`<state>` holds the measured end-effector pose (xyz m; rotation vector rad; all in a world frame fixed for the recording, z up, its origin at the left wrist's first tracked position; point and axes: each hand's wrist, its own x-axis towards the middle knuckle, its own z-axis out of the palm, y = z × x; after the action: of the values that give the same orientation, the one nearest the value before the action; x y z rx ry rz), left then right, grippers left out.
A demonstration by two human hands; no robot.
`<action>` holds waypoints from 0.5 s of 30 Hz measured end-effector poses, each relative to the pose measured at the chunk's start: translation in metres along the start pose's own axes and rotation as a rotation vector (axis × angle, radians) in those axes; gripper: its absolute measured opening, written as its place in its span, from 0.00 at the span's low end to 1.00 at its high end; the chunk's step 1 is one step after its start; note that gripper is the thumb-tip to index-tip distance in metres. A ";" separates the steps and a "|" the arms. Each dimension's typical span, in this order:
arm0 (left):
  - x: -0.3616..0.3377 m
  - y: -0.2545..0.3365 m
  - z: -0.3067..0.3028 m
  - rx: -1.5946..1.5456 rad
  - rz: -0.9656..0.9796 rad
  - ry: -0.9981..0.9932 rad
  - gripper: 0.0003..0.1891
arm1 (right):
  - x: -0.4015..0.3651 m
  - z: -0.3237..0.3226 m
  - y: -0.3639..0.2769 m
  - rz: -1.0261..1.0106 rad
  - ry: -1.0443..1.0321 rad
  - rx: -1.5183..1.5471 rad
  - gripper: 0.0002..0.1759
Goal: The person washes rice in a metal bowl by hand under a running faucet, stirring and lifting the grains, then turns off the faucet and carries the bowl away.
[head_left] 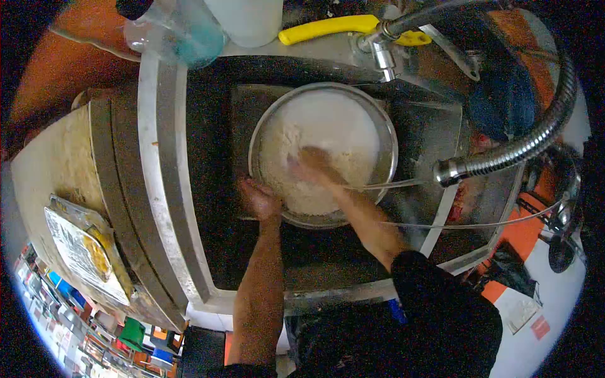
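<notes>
A round metal bowl (391, 135) sits in the sink, holding whitish grains that look like rice (309, 200) under cloudy water (340, 113). My left hand (259, 198) is curled against the bowl's lower left rim. Reaching in from the lower right, my right hand (309, 165) is among the grains near the middle of the bowl. Its fingers are smeared by motion and partly sunk. From a flexible metal hose spout (449, 172) at the right, a thin stream of water (397, 184) runs toward the bowl, passing by my right forearm.
The sink's metal rim (165, 170) borders the left side. Behind stand a faucet (382, 53), a yellow-handled tool (328, 28), a white container (246, 19) and a clear bottle (195, 38). A worn board (57, 151) with a plastic-wrapped packet (85, 252) lies left.
</notes>
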<state>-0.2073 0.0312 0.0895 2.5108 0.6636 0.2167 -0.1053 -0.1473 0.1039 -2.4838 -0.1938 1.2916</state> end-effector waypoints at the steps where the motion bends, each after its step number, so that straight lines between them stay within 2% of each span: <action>1: 0.005 0.012 -0.011 -0.013 -0.068 -0.074 0.19 | -0.027 0.009 -0.002 -0.074 0.151 -0.068 0.37; 2: 0.011 0.037 -0.035 -0.091 -0.231 -0.286 0.20 | -0.052 0.017 -0.002 -0.119 0.264 -0.133 0.37; 4: -0.012 -0.007 0.005 -0.036 -0.079 -0.144 0.21 | -0.082 0.028 0.002 -0.145 0.399 -0.241 0.37; 5: -0.021 -0.024 0.016 -0.004 -0.003 -0.070 0.22 | -0.077 0.030 0.007 -0.085 0.304 -0.210 0.36; 8: -0.010 -0.006 0.002 -0.408 -0.040 -0.058 0.22 | -0.014 0.026 0.025 0.131 -0.083 0.002 0.36; 10: -0.003 0.002 -0.003 -0.217 -0.034 -0.131 0.22 | 0.017 0.019 0.021 0.175 -0.174 0.060 0.36; 11: -0.002 0.002 -0.008 -0.112 -0.034 -0.170 0.23 | 0.022 0.019 0.016 0.153 -0.153 0.061 0.37; 12: -0.001 0.003 -0.011 -0.110 -0.001 -0.162 0.22 | 0.011 0.020 0.008 0.103 -0.076 0.040 0.37; 14: 0.001 0.013 -0.017 -0.112 0.053 -0.147 0.22 | -0.045 0.034 0.002 -0.091 0.301 -0.075 0.37; 15: 0.005 0.024 -0.025 -0.182 -0.020 -0.187 0.22 | -0.077 0.042 0.002 -0.165 0.457 -0.139 0.37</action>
<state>-0.2002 0.0273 0.1237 2.3147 0.5667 0.0319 -0.1837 -0.1604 0.1400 -2.7331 -0.3749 0.6416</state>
